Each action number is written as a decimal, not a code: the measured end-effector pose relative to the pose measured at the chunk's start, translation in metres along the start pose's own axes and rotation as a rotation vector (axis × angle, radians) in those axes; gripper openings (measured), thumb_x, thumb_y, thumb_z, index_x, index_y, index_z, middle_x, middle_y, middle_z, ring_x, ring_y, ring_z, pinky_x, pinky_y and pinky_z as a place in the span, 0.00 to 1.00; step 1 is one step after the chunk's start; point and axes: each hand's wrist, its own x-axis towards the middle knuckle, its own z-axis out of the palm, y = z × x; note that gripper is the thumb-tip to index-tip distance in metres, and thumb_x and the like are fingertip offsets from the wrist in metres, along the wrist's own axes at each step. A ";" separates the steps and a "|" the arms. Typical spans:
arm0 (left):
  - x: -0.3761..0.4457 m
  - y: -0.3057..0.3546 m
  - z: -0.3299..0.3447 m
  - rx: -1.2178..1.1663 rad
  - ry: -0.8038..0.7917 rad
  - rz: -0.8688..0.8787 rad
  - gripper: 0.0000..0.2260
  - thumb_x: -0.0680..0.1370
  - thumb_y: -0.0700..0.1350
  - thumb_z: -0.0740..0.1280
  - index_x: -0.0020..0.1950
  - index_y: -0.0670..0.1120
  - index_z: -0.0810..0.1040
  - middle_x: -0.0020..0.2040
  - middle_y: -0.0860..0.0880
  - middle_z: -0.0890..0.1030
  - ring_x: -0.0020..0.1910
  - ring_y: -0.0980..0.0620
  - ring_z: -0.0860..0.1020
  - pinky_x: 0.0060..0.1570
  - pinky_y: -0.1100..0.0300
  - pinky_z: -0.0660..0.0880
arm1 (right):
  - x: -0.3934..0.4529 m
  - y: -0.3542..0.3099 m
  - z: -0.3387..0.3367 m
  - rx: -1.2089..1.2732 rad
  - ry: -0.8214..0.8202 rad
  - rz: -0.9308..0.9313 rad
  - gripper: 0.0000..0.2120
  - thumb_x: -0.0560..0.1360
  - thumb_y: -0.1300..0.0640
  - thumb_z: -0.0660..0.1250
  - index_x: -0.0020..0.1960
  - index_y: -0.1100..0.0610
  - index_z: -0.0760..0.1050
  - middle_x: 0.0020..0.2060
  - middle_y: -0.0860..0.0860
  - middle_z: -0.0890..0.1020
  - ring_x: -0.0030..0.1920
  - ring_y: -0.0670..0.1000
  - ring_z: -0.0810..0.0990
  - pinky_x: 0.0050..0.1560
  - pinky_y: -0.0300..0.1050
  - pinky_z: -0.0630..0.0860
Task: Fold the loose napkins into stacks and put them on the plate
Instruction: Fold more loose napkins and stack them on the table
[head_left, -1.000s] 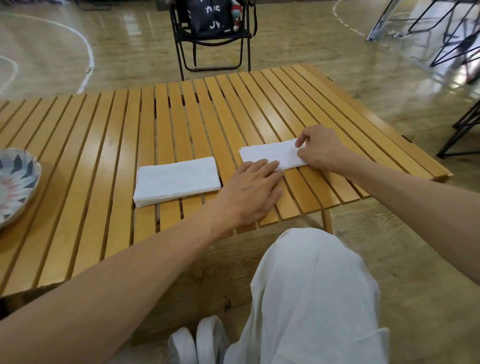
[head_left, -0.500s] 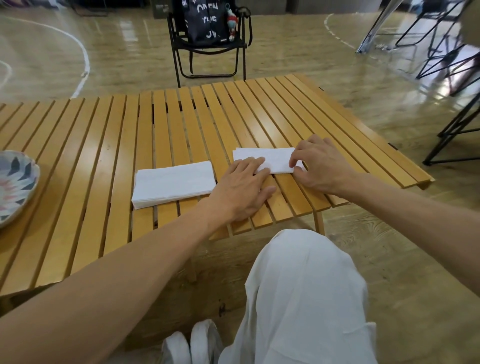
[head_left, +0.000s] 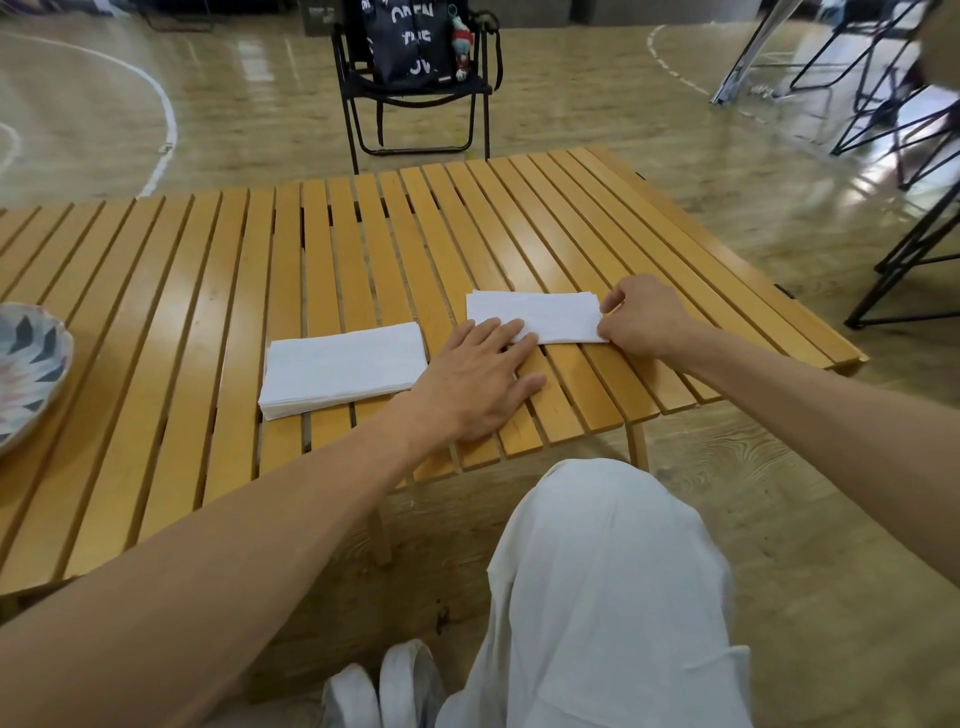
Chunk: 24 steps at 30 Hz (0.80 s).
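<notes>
Head view: I saw both stacks (head_left: 343, 368) folded, plate (head_left: 31, 374) bare; left hand (head_left: 478, 379) pressed flat, right hand (head_left: 641, 317) pinched the second stack (head_left: 540, 317).

Views: one, worn on the person's head.
Position: above the near edge of a slatted wooden table (head_left: 218, 291), over the person's own knee (head_left: 597, 571).
Direction: forward and down, across the table toward a black folding chair (head_left: 415, 98) on the floor beyond.
Distance: close; both forearms enter from the bottom corners, and the left hand (head_left: 478, 384) and right hand (head_left: 641, 317) sit near mid-frame.
Lens: wide-angle; floor lines curve toward the edges.
Cropped: a patterned plate (head_left: 26, 374) at the left edge.
Shared area: none, single view.
</notes>
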 end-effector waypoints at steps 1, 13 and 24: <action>0.000 0.000 0.000 -0.001 0.002 0.002 0.28 0.83 0.62 0.44 0.80 0.51 0.54 0.81 0.48 0.55 0.79 0.47 0.51 0.78 0.48 0.47 | 0.000 -0.001 0.000 0.004 -0.003 0.007 0.11 0.76 0.66 0.67 0.58 0.60 0.78 0.50 0.52 0.74 0.49 0.50 0.72 0.40 0.41 0.70; 0.000 0.000 0.004 0.006 0.036 -0.030 0.28 0.83 0.62 0.45 0.81 0.54 0.50 0.82 0.47 0.49 0.80 0.44 0.47 0.78 0.46 0.43 | -0.001 0.007 0.000 0.092 0.032 0.001 0.07 0.75 0.63 0.66 0.53 0.59 0.75 0.48 0.53 0.77 0.46 0.50 0.75 0.35 0.39 0.68; 0.009 0.000 -0.002 -0.397 0.105 -0.262 0.27 0.84 0.53 0.56 0.79 0.45 0.55 0.80 0.43 0.55 0.78 0.44 0.56 0.76 0.49 0.57 | 0.000 0.010 0.002 0.039 0.033 -0.060 0.04 0.78 0.64 0.62 0.51 0.58 0.74 0.48 0.53 0.78 0.46 0.50 0.75 0.34 0.37 0.67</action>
